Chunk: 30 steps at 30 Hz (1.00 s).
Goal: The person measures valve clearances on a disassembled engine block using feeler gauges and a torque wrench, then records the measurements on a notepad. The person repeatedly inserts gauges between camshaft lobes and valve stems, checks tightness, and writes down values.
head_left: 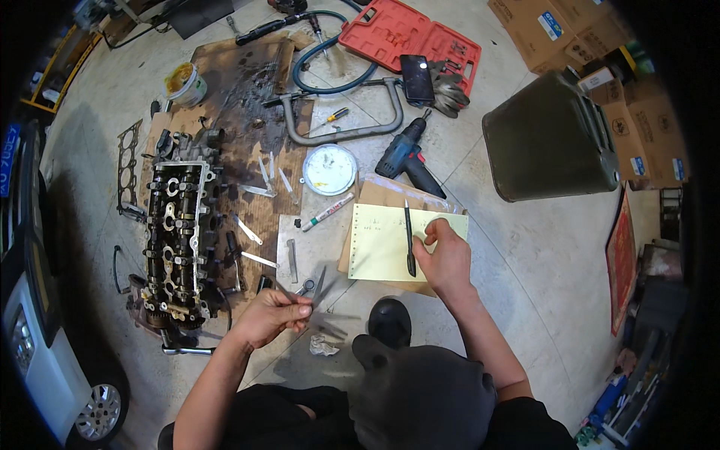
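Several thin metal feeler gauge blades (320, 286) fan out from my left hand (279, 313), pinched between thumb and fingers. My right hand (448, 259) is over a yellow notepad (375, 255) with some handwriting on it. Its fingers are curled but apart from the thumb, with nothing seen between them. Next to the thumb, a black pen (409, 240) lies lengthwise on the page; whether the thumb touches it I cannot tell. To the left sits an engine cylinder head (174, 232) with its camshafts exposed. Loose metal strips (248, 230) lie beside it on oil-stained cardboard (247, 90).
A marker (328, 212), a round white lid (330, 169), a cordless drill (409, 156) and a large valve spring clamp (341, 137) lie beyond the notepad. A red tool case (394, 34) and a phone (417, 80) are farther back. A dark green jerrycan (540, 139) stands right; a car (45, 330) is left.
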### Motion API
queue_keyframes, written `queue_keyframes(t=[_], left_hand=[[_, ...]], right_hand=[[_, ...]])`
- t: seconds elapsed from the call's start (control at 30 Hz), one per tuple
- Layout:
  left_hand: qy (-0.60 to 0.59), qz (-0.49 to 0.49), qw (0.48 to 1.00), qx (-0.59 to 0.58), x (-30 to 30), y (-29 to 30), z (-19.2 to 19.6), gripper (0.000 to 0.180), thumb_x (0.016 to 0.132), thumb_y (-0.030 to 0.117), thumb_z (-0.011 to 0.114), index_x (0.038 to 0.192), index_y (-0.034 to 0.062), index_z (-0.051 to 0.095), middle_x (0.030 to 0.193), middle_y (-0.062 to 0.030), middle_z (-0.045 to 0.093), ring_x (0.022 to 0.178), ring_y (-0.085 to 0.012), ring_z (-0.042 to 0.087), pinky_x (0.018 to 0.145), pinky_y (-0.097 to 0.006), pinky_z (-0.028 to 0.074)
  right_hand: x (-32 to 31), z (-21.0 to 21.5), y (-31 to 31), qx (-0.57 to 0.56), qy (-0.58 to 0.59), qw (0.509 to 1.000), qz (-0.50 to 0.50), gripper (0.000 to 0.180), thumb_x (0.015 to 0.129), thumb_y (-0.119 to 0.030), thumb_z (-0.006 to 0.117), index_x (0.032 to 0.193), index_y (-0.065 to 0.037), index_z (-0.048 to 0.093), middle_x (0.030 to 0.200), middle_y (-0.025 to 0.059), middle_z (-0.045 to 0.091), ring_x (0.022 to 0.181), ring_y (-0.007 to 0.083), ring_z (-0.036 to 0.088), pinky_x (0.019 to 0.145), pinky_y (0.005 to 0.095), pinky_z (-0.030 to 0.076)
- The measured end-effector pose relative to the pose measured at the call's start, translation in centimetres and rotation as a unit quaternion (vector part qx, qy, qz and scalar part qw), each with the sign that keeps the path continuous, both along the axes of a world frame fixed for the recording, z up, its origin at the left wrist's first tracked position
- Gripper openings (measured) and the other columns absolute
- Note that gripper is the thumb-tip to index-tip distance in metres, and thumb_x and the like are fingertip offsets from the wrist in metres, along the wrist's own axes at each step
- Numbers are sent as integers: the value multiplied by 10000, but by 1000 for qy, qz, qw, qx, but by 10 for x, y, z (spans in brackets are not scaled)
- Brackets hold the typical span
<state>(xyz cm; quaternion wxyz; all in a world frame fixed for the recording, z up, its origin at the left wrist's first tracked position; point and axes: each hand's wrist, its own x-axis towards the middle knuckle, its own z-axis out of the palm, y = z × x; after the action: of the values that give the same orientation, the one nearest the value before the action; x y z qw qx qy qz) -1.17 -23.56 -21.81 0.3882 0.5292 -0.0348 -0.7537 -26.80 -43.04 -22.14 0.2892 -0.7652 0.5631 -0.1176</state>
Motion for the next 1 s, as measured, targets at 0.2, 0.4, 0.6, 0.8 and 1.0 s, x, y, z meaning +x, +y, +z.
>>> queue_keyframes(t=[0.2, 0.4, 0.6, 0.8, 1.0], left_hand=[[-47, 110, 991, -66, -36, -49, -24, 219, 865, 77, 673, 1030, -62, 633, 813, -84, 652, 649, -117, 609, 595, -225, 505], [-108, 156, 981, -31, -57, -79, -9, 206, 854, 106, 694, 1010, -20, 648, 789, -47, 654, 628, -101, 608, 574, -206, 496], [16, 106, 994, 16, -45, -86, -4, 198, 864, 121, 683, 1014, -4, 650, 799, -27, 666, 632, -64, 614, 580, -174, 519], [46, 33, 998, 40, -40, -95, 8, 195, 869, 132, 676, 1006, -4, 650, 801, -52, 688, 621, -54, 626, 555, -150, 524], [39, 22, 998, 48, -41, -100, 4, 214, 863, 134, 686, 1006, -22, 659, 805, -50, 683, 643, -68, 639, 568, -160, 540]], right_hand=[[-5, -24, 3, 7, 30, 999, 33, 212, 779, -160, 667, 879, -50, 516, 791, 136, 626, 704, 330, 623, 636, 434, 487], [-5, -9, 3, 3, -120, 993, 5, 216, 769, -48, 607, 980, -24, 571, 776, 95, 589, 674, 218, 602, 600, 343, 470], [-25, 1, -1, 40, -444, 892, -71, 300, 885, 21, 467, 1168, 45, 564, 1041, 100, 622, 924, 143, 598, 840, 262, 460], [-27, -19, -11, -85, -408, 903, -109, 289, 931, -3, 507, 1215, 53, 493, 959, 122, 655, 894, 143, 606, 834, 267, 459], [-27, -14, -9, -91, -424, 893, -123, 176, 911, -61, 597, 1053, 43, 590, 807, 63, 626, 702, 103, 572, 694, 247, 470]])
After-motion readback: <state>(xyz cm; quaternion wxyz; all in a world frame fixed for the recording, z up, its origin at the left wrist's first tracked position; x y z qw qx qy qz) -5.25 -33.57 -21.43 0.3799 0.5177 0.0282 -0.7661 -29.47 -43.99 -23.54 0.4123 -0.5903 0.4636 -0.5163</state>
